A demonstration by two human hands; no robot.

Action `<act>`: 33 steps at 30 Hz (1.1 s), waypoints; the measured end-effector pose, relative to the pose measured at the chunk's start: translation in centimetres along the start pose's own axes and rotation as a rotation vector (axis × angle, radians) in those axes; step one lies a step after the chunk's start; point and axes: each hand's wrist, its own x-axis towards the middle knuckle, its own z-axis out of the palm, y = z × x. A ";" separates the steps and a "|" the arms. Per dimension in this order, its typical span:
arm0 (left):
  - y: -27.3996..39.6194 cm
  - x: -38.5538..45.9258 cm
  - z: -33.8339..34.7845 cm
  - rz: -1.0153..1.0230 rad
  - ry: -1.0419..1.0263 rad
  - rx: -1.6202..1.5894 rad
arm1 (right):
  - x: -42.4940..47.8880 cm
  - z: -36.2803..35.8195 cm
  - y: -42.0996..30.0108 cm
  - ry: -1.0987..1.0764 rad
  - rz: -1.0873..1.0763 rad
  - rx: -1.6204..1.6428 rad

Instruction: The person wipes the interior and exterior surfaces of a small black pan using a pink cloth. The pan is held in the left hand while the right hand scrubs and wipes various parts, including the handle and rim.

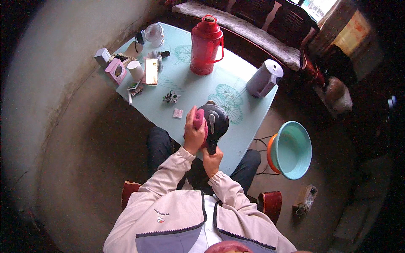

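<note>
Before me, over the near edge of a pale blue patterned table [202,91], is a kettle [220,121] with a black lid and black handle. My right hand [212,163] grips the lower end of that handle. A dark pink cloth [199,119] is pressed to the kettle's left side by my left hand [193,136], whose fingers wrap over it. The kettle's body is mostly hidden beneath its lid and behind the cloth; whether its base touches the tabletop I cannot tell.
A red thermos flask [205,47] and a grey jug-like kettle [264,79] stand farther back. At the left are a phone [151,72], a white cup [135,70], a pink box [115,71] and a small fan [154,33]. A turquoise basin [294,151] stands right of the table.
</note>
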 end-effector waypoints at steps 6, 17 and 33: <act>0.3 -0.1 -0.2 0.025 0.028 0.009 | -0.2 0.4 0.8 -0.007 0.018 0.002; 1.7 -2.0 -0.1 0.118 -0.073 0.150 | -0.7 0.7 2.9 -0.103 -0.018 0.096; 1.5 -2.9 -0.9 0.207 -0.003 0.192 | -0.5 0.6 3.2 -0.117 -0.001 0.094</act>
